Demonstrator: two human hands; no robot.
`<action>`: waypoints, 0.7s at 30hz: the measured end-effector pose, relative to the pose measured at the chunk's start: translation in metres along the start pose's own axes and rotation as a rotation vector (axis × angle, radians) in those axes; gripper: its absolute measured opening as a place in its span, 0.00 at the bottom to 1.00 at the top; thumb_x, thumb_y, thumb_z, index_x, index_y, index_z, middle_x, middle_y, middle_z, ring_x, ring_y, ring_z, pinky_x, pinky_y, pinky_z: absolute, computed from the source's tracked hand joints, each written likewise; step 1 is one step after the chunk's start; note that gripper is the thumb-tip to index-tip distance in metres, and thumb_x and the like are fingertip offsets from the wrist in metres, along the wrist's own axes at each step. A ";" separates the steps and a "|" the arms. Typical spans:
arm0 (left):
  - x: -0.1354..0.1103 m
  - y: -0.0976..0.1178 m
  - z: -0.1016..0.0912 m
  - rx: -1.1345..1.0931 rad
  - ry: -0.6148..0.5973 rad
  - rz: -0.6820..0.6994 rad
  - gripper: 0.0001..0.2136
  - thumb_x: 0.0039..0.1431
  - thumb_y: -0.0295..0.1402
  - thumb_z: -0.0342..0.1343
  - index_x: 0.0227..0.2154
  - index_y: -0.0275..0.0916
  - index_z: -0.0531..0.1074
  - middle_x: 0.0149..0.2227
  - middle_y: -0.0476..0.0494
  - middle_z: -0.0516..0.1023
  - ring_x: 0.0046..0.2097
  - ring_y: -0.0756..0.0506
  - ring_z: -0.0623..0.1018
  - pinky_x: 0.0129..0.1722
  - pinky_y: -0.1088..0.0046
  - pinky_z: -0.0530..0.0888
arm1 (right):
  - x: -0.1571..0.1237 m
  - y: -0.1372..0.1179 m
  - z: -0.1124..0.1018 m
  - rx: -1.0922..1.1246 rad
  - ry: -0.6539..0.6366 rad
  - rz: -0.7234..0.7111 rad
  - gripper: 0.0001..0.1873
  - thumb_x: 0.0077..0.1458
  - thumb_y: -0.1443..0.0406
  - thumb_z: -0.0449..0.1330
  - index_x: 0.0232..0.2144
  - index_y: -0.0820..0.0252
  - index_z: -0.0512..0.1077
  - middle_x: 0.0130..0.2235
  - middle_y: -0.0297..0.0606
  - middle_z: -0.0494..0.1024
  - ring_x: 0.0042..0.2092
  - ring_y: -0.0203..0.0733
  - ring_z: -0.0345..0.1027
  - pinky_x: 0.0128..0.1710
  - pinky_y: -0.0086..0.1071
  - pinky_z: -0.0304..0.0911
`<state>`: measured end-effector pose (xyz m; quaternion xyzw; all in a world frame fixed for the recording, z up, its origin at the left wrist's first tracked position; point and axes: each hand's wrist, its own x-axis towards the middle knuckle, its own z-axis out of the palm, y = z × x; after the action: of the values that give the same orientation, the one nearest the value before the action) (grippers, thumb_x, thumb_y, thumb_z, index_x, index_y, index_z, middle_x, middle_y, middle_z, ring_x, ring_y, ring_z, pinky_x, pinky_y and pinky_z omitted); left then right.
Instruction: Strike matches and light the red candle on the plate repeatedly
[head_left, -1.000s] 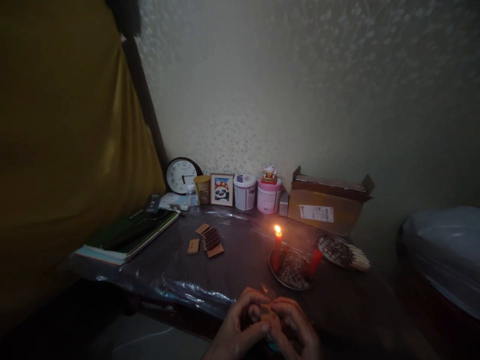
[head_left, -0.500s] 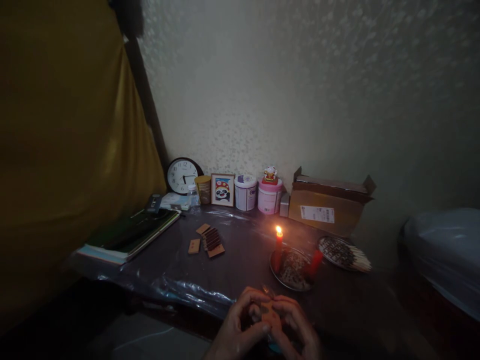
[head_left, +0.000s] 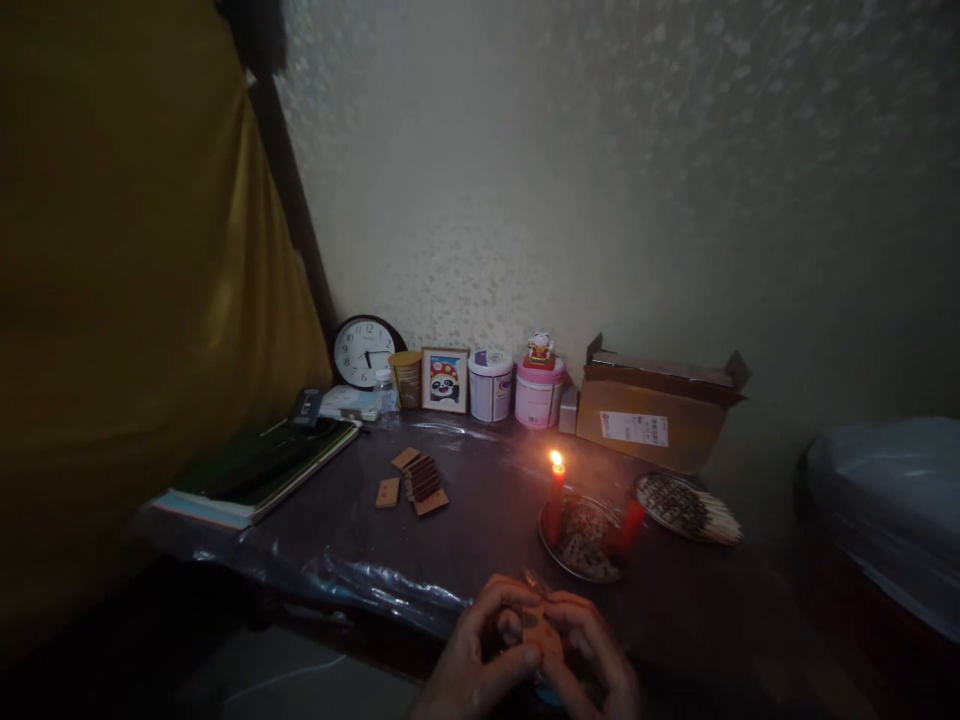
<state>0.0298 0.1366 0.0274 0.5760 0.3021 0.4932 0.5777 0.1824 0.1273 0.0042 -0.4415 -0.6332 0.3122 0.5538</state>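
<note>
Tile (head_left: 541, 632) is sitting between two hands at the near edge of the table (head_left: 487, 525), in the middle and low down. It is looking small, flat and brown, like thin wood or card. The left hand (head_left: 469, 655) is curling in, and its thumb and fingertips are pinching the left side of the tile. The right hand (head_left: 592, 650) is curling in too and pinching the right side, so both hands are closing on the one piece with no gap showing. The room is dark, so I cannot tell how hard they are squeezing. I am guessing the tile is very light and stiff, and dry, not slippery. Being so thin, it may snap if bent, so the best place to hold it is by its edges with soft fingertips, not by pressing on the flat middle. More tiles (head_left: 418, 480) are lying well apart on the table, far and to the left. A lit candle (head_left: 556, 490) is burning on a plate (head_left: 600, 570) just beyond the hands, so thin wood or card is best held away from the flame. A box (head_left: 656, 410) is standing far right by the wall.
</note>
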 end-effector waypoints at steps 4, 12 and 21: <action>0.000 0.001 0.000 0.009 0.004 0.004 0.16 0.47 0.41 0.60 0.39 0.40 0.71 0.36 0.48 0.66 0.32 0.51 0.63 0.32 0.75 0.62 | 0.000 0.001 0.000 -0.022 0.002 -0.013 0.16 0.50 0.51 0.58 0.37 0.54 0.70 0.42 0.40 0.74 0.33 0.39 0.73 0.30 0.25 0.71; 0.000 0.000 0.000 0.036 -0.001 0.009 0.16 0.48 0.41 0.59 0.39 0.40 0.71 0.37 0.47 0.66 0.33 0.50 0.64 0.33 0.75 0.62 | -0.001 0.001 -0.001 -0.022 0.019 -0.013 0.14 0.48 0.54 0.60 0.36 0.54 0.71 0.42 0.39 0.74 0.33 0.39 0.73 0.31 0.25 0.70; -0.001 0.003 0.003 0.057 0.001 0.014 0.16 0.48 0.42 0.58 0.39 0.40 0.71 0.37 0.47 0.66 0.32 0.50 0.65 0.33 0.74 0.63 | 0.001 -0.004 -0.004 -0.012 -0.011 -0.054 0.13 0.50 0.56 0.59 0.38 0.53 0.69 0.44 0.39 0.72 0.35 0.38 0.73 0.33 0.24 0.70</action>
<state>0.0315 0.1343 0.0307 0.5941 0.3121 0.4885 0.5576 0.1853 0.1260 0.0084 -0.4259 -0.6497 0.2958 0.5558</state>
